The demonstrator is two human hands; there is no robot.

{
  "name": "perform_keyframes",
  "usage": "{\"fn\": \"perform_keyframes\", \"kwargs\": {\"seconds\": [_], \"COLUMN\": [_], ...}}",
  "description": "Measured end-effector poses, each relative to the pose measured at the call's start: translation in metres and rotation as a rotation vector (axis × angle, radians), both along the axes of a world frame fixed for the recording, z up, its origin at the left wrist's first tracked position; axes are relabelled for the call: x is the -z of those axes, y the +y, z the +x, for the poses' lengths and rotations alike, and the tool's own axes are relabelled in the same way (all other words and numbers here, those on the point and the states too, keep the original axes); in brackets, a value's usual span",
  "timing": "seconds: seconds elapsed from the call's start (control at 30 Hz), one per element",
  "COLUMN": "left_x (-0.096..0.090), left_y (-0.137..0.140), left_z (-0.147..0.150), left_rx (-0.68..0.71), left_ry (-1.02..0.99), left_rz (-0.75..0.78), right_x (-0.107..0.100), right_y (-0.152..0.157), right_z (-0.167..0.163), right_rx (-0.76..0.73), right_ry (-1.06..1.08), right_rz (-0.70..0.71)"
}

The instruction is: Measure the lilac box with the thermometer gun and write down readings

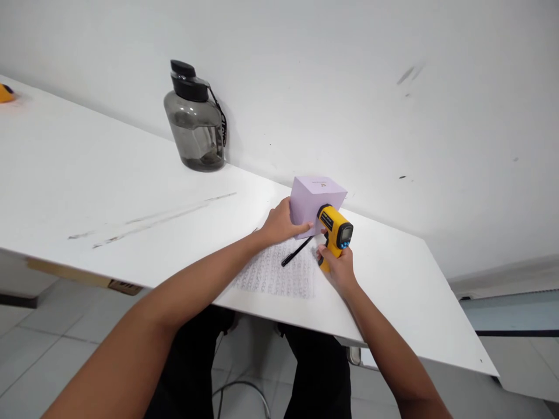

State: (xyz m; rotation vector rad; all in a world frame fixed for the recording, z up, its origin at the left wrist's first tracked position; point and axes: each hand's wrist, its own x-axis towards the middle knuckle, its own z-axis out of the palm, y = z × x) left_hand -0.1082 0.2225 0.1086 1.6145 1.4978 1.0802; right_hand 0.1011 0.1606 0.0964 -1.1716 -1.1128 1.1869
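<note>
And here, right at the heart of the tabletop [393, 256], it's the lilac box [303, 201], with the left hand [278, 223] on it from eight o'clock: thumb laid along the lower front, fingers bent out of sight round the side, pinching it! Over at five o'clock from the box, the right hand [343, 269] has its fingers wrapped round the grip of the yellow thermometer gun [332, 222], small screen facing the wearer, nose aimed at the box's front face; touching or just short of it, you cannot tell from here. Down at seven o'clock, a black pen [297, 251] lies slantwise over a patch of close-set written rows [273, 279]. And up at ten o'clock, well apart, there's the big smoky bottle [196, 131], upright near the wall [349, 87], black-capped, strap hanging on its right, part-filled with liquid!
</note>
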Motion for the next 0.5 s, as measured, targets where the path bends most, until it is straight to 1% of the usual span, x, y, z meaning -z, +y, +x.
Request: {"fn": "perform_keyframes", "kwargs": {"seconds": [0.2, 0.33, 0.43, 0.5], "left_x": [-0.0015, 0.0002, 0.0012, 0.0013], "left_y": [-0.0007, -0.0007, -0.0008, -0.0011], "left_z": [0.0008, 0.0013, 0.0016, 0.0018], "left_rx": [0.019, 0.019, 0.030, 0.037], "left_ry": [0.025, 0.026, -0.003, -0.025], "left_rz": [0.004, 0.022, 0.025, 0.017], "right_x": [0.0022, -0.0033, -0.0065, -0.0050], "right_y": [0.0034, 0.0031, 0.0015, 0.0007], "right_z": [-0.0014, -0.0007, -0.0022, -0.0030], "right_rx": [0.023, -0.002, -0.011, -0.005], "right_ry": [0.016, -0.041, -0.060, -0.082], "right_rz": [-0.003, -0.028, -0.011, 0.011]}}
